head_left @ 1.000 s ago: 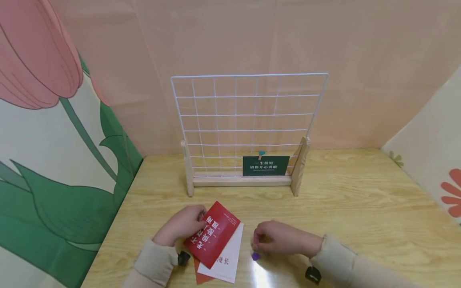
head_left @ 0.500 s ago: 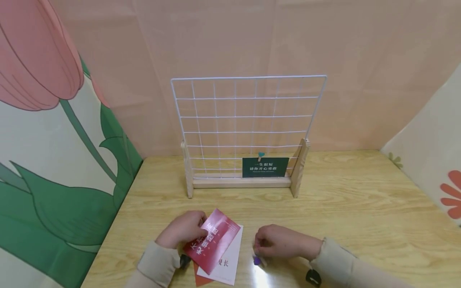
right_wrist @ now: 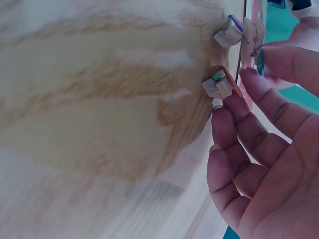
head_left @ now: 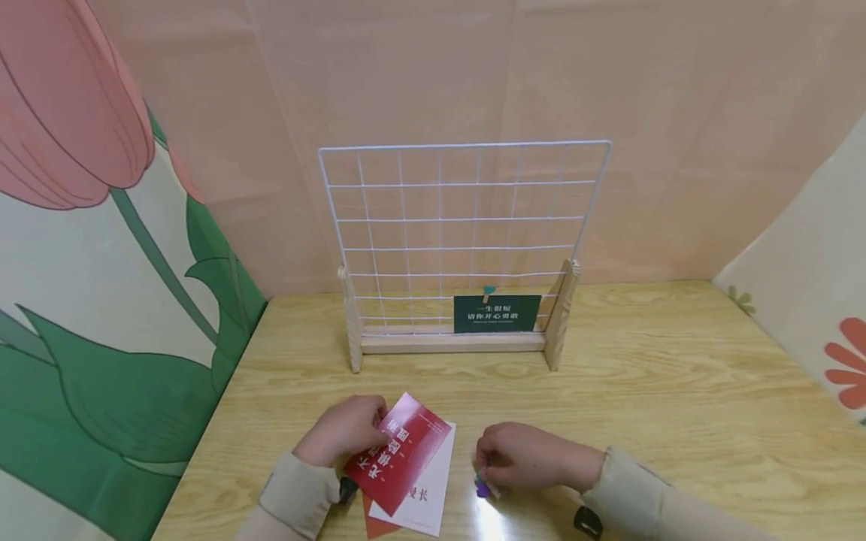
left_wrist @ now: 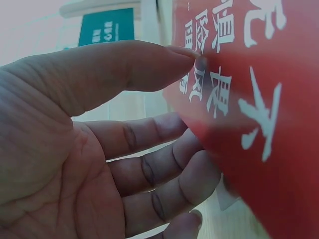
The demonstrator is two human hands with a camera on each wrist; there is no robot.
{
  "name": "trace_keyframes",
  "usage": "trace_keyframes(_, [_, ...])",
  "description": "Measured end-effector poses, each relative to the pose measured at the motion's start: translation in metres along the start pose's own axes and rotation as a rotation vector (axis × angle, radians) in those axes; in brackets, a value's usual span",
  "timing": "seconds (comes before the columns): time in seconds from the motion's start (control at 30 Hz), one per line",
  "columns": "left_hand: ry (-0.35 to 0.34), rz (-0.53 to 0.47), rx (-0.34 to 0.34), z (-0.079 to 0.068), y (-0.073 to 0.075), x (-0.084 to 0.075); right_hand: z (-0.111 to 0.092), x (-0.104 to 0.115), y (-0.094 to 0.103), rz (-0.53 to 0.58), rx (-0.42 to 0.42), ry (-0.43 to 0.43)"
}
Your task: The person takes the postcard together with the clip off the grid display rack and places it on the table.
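Note:
My left hand (head_left: 343,430) pinches a red card (head_left: 399,453) with white characters between thumb and fingers. Under it a white card (head_left: 428,492) and an orange-red card (head_left: 380,520) overlap on the table. My right hand (head_left: 524,454) is low over the table, right of the cards. Its thumb and index finger pinch a small wooden clothespin (right_wrist: 253,42) with a teal part, in the right wrist view. Beside its fingertips are a purple-topped clothespin (right_wrist: 230,34) and another small clothespin (right_wrist: 218,85), partly hidden by the fingers.
A white wire grid (head_left: 440,219) stands in a wooden base (head_left: 453,343) at the back of the table (head_left: 649,361). A teal-hearted clothespin (head_left: 488,291) holds a dark green card (head_left: 497,314) on its lower right. A pinkish backdrop (head_left: 419,68) hangs behind.
The right fingers have closed in beside the purple-topped clothespin, and a teal bit now shows at their tips. The red card has tilted slightly and catches light; the left hand still holds it.

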State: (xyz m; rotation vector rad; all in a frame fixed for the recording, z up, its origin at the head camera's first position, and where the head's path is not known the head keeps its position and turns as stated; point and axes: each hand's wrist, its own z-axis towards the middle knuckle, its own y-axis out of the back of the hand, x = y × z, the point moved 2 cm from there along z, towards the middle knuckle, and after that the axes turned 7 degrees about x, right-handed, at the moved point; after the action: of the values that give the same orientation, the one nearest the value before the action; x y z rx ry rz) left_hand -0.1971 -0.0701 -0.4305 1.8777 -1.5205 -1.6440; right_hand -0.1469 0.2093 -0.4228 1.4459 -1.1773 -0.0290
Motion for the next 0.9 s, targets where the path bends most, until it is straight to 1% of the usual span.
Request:
trace_keyframes(0.1, [0.001, -0.018, 0.004, 0.0, 0.001, 0.0, 0.0, 0.001, 0.0, -0.043, -0.013, 0.015])
trace_keyframes(0.2, [0.01, 0.004, 0.006, 0.0, 0.002, 0.0, 0.0, 0.001, 0.001, -0.052, -0.011, 0.003])
trace_keyframes(0.33, [0.021, 0.047, -0.011, 0.0, 0.003, -0.002, -0.001, 0.001, 0.002, -0.038, -0.009, -0.019])
trace_keyframes(0.43, [0.028, 0.057, -0.037, 0.001, 0.005, -0.005, -0.002, 0.001, 0.003, -0.014, -0.009, -0.04])
trace_keyframes(0.53, [0.016, 0.073, -0.059, 0.003, 0.007, -0.011, -0.002, 0.0, 0.005, 0.006, -0.005, -0.056])
trace_keyframes(0.6, [-0.001, 0.09, -0.07, 0.003, 0.007, -0.015, -0.003, 0.0, 0.007, -0.003, -0.013, -0.055])
trace_keyframes(0.67, [-0.021, 0.1, -0.096, 0.003, 0.007, -0.02, -0.003, -0.001, 0.009, -0.037, -0.043, -0.048])
trace_keyframes(0.77, [-0.06, 0.107, -0.164, 0.002, 0.007, -0.027, -0.005, 0.0, 0.013, -0.117, -0.131, -0.06])
trace_keyframes(0.83, [-0.091, 0.123, -0.199, 0.002, 0.008, -0.032, -0.006, 0.0, 0.015, -0.144, -0.193, -0.094])
trace_keyframes(0.9, [-0.124, 0.146, -0.217, 0.003, 0.008, -0.037, -0.006, 0.0, 0.017, -0.173, -0.258, -0.126])
